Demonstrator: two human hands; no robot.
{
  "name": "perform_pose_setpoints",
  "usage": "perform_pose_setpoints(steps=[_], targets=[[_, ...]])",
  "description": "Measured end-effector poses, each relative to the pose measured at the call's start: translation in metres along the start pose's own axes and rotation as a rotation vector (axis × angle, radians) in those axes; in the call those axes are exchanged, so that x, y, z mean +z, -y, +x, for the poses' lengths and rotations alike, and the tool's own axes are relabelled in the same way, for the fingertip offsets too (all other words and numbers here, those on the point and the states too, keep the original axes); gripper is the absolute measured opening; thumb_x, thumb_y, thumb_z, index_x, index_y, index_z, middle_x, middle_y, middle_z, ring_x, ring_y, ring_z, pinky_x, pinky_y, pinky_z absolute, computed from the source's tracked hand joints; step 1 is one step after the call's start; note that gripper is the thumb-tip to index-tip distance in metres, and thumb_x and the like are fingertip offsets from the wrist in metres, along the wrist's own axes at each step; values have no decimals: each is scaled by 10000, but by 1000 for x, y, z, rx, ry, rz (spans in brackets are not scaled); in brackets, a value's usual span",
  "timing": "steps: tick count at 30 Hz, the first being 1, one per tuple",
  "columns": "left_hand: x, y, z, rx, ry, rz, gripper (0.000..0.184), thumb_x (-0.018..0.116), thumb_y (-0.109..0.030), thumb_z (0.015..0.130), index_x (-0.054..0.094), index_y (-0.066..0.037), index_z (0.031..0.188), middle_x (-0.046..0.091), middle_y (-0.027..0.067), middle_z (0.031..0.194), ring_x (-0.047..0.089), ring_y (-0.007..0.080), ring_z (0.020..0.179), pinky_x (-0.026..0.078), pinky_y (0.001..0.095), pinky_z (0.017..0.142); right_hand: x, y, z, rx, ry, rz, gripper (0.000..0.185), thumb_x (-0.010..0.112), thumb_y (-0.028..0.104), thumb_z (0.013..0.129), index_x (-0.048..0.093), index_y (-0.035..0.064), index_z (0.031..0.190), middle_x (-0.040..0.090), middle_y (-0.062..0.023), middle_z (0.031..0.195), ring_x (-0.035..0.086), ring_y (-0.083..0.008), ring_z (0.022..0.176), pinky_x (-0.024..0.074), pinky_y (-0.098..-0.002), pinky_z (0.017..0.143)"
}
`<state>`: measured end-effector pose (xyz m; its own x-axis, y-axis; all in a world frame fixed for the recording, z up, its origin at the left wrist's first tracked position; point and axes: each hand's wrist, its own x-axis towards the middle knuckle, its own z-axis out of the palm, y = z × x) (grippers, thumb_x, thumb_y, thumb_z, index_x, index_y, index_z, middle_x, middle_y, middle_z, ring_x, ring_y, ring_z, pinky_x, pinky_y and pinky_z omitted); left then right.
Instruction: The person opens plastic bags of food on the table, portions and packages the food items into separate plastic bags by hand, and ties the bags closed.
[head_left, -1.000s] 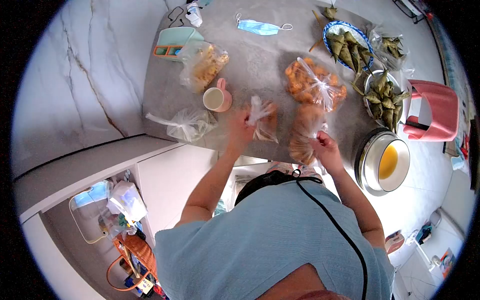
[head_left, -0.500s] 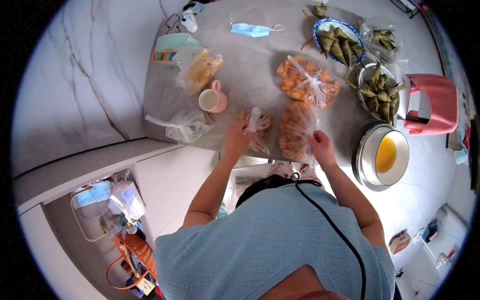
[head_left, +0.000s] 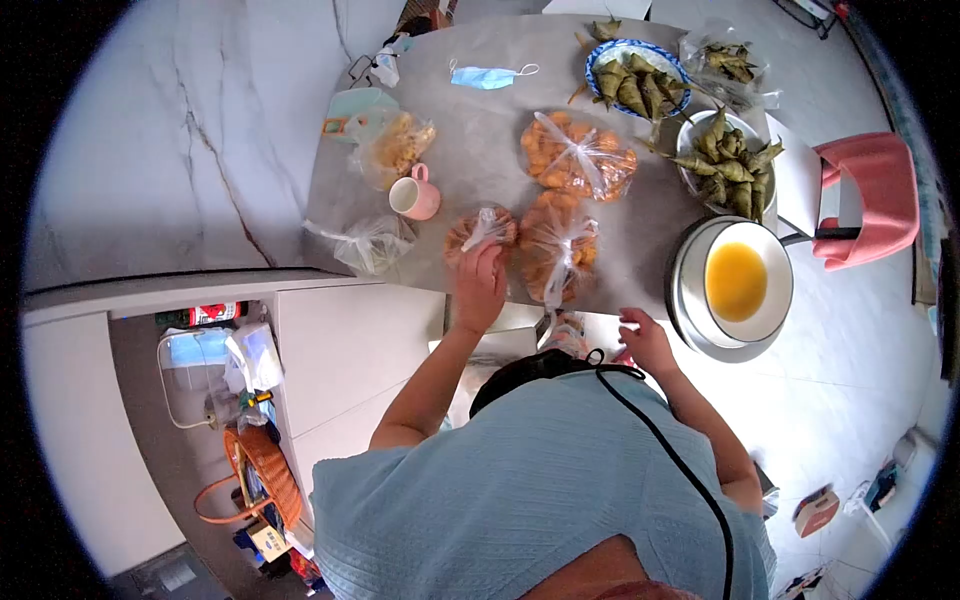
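Head view: the left hand touches the top of a small plastic bag just beyond it; whether the fingers pinch it, I cannot tell. Right of that hand lies a knotted bag, with a bigger bag farther beyond. The right hand hangs free, fingers apart and loosely curled, a bowl of yellow liquid to its right.

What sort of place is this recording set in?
Probably a dining area or kitchen in a home. The grey table bears clear bags of food and leaf-wrapped parcels, and a pink chair stands beside it.
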<state>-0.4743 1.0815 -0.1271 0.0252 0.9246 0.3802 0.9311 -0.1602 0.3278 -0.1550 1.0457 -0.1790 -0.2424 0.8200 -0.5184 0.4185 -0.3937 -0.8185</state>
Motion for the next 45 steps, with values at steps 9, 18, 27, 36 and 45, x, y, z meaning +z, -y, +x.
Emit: perform_pose_setpoints(steps=[9,18,27,36,45], targets=[[37,-46,3,-188,35,-260,315,581,-41,790,521,-18,1098,562,168,1063,534,341,991,430,409,867,-80,-184,-110,-6,-281,39,257,563,109,845,584,-21,1066,656,-173,864,652,-218,688,522,-312,602],[63,-42,20,-285,30,-209,309,591,-112,843,512,-47,1134,594,144,1015,608,275,869,477,374,778,-116,-449,-208,368,-312,150,285,558,92,820,548,-50,1067,630,-150,862,627,-231,618,518,-320,497],[43,2,66,-406,-36,-168,349,611,-94,780,511,-36,1109,577,182,1035,547,387,962,452,453,827,-124,-344,-194,628,-388,227,275,535,133,852,535,1,1093,621,-116,835,621,-220,589,485,-304,474],[48,83,73,-365,-80,-133,369,629,-73,751,515,-41,1101,547,175,1088,499,377,1049,411,442,905,-122,-254,-136,566,-448,277,262,518,155,868,533,43,1104,615,-87,822,618,-195,576,452,-284,456],[98,-2,167,36,183,-129,575,699,-206,742,465,-73,1250,500,121,1273,446,324,1188,372,416,981,-118,-207,-123,609,-534,290,258,482,89,841,550,28,1082,613,-91,850,627,-175,548,451,-267,424]])
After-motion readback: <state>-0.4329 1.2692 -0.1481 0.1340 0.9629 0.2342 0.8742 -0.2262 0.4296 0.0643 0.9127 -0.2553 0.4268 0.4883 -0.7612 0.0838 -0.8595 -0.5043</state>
